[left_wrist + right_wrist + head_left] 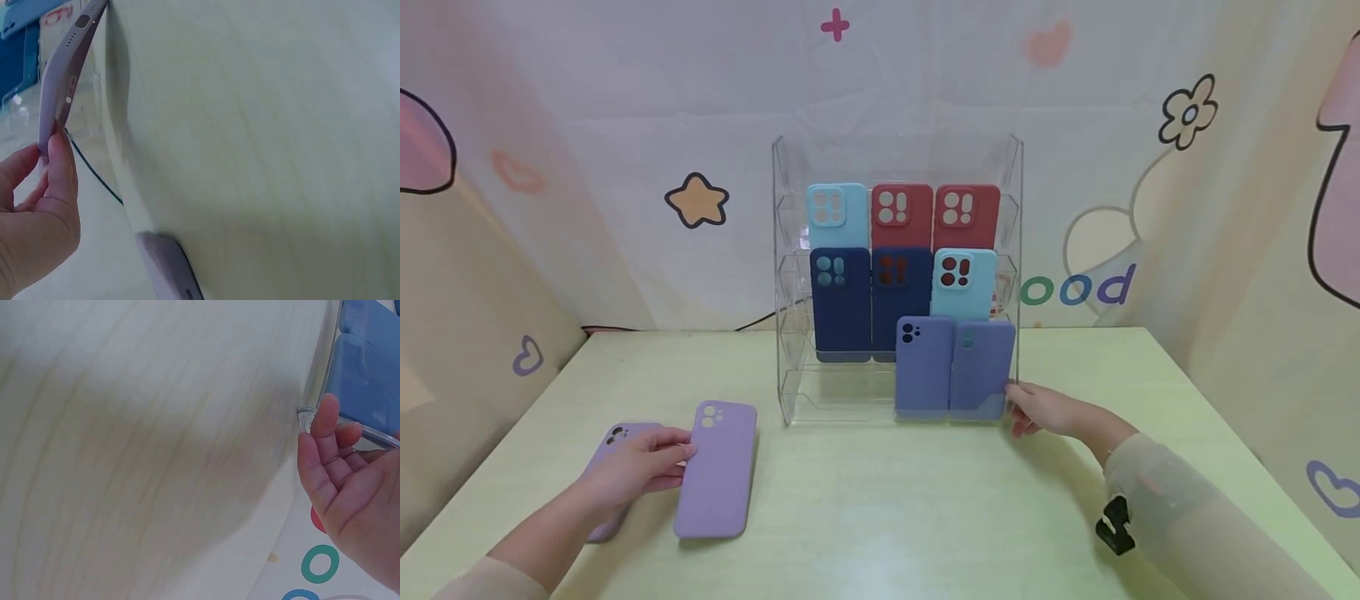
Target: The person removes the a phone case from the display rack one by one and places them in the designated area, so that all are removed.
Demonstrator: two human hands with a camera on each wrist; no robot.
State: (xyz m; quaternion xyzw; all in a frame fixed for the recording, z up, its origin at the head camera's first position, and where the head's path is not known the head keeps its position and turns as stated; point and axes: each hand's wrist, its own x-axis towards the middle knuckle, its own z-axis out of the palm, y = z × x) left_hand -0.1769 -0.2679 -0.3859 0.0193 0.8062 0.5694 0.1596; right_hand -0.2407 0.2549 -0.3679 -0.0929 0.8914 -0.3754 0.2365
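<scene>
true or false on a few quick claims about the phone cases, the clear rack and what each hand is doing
1. The left hand touches a lilac case lying on the table. True.
2. The right hand holds a red case. False: it rests against the lower right corner of the clear rack, holding no case.
3. The rack's top row has one light blue case and two red cases. True.
4. Three lilac cases lie on the table. False: two, the second lilac case partly under the left hand.
5. The rack's lowest cases are green. False: two periwinkle cases stand there.
</scene>
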